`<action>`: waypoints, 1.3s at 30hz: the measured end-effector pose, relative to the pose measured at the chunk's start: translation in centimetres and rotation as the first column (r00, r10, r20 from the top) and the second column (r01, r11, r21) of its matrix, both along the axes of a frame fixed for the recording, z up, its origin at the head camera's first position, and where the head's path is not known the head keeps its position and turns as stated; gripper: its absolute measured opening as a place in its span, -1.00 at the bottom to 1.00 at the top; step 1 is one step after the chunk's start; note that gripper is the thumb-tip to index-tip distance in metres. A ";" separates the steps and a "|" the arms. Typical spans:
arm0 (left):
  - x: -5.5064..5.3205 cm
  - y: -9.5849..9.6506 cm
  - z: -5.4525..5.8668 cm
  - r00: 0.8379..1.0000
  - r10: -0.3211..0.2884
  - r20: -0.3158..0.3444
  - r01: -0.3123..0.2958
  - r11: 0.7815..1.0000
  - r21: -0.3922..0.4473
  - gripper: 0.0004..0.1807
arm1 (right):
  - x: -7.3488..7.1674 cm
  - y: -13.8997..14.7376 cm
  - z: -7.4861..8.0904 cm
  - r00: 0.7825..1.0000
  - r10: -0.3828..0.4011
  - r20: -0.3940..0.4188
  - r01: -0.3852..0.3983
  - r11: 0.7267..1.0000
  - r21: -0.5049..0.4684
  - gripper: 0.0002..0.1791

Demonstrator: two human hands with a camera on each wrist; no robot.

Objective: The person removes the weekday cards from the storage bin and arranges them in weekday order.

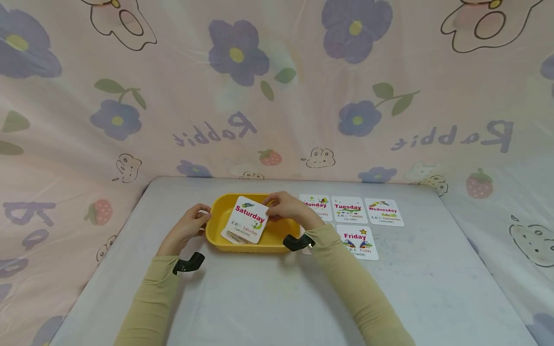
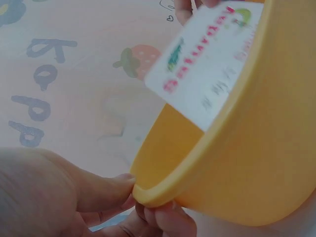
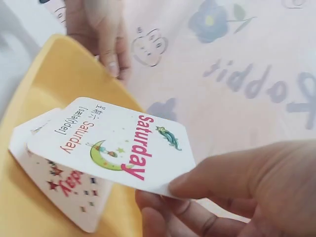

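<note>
My right hand (image 1: 287,207) pinches one edge of a white Saturday card (image 1: 246,218) between thumb and fingers. The card is held tilted over a yellow tray (image 1: 279,247). Under it, another printed card (image 3: 64,192) lies in the tray, its word partly covered. With thumb above and fingers beneath, my left hand (image 1: 186,230) pinches the tray's left rim (image 2: 153,197).
Right of the tray, a Monday card (image 1: 318,211), a Tuesday card (image 1: 349,210) and a Wednesday card (image 1: 384,212) form a row. A Friday card (image 1: 359,242) lies below them. My right forearm hides part of that lower row. A patterned cloth (image 1: 281,120) hangs behind the table.
</note>
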State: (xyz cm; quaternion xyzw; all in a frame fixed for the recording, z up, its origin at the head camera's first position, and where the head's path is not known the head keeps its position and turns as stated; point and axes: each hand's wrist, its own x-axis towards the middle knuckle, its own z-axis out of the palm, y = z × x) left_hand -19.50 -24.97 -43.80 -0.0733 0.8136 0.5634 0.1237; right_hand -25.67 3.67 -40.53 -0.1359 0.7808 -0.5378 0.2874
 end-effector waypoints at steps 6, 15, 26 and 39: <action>0.0 -0.1 -0.1 1.000 -0.004 0.000 0.004 1.000 0.001 -0.74 | 0.0 2.2 1.3 0.998 -0.050 -0.044 0.048 0.998 -0.029 -0.68; -0.1 -0.1 0.0 1.000 -0.006 0.001 0.006 1.000 -0.019 -0.72 | 0.6 6.2 2.8 0.985 -0.163 -0.062 0.155 0.982 -0.108 -0.64; -0.2 0.0 0.0 1.000 0.007 0.011 -0.007 0.999 -0.032 -0.71 | 1.9 11.6 3.3 0.968 -0.233 -0.094 0.214 0.961 -0.173 -0.64; -0.1 0.1 0.0 1.000 0.010 0.014 -0.010 0.999 -0.048 -0.70 | 2.6 18.3 2.2 0.953 -0.274 -0.127 0.253 0.955 -0.155 -0.60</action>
